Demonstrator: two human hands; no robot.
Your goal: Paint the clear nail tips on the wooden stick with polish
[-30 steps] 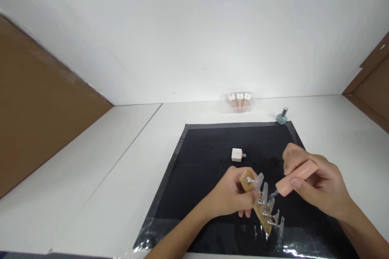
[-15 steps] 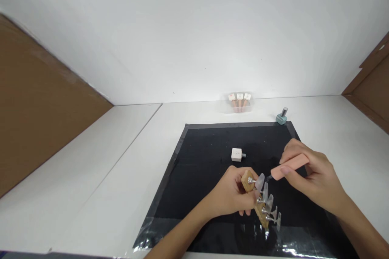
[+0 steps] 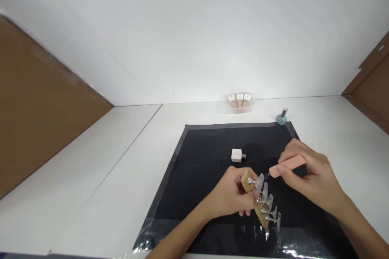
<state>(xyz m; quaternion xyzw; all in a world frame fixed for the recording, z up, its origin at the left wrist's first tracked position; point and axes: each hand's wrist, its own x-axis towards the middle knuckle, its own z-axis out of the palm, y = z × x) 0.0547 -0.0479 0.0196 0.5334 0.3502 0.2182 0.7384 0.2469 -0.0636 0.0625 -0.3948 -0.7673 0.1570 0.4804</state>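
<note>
My left hand is closed around a tan nail tip stand, tilted over the black mat. Several clear false nails stick out from it on small silver posts. My right hand pinches the pink handle of a nail polish brush. The dark bristle end is close to the uppermost false nail; whether it touches I cannot tell. Beyond my left hand, a white square nail polish bottle lies on its side, its grey neck to the right.
A black mat covers part of the white table. Behind it, a clear box holds white-topped pink-handled pieces. A teal bottle with a silver cap stands at the mat's far right corner. Brown panels flank the table.
My right hand has shifted slightly left, bringing the brush a little closer to the uppermost false nail. My left hand and the stand have barely moved.
</note>
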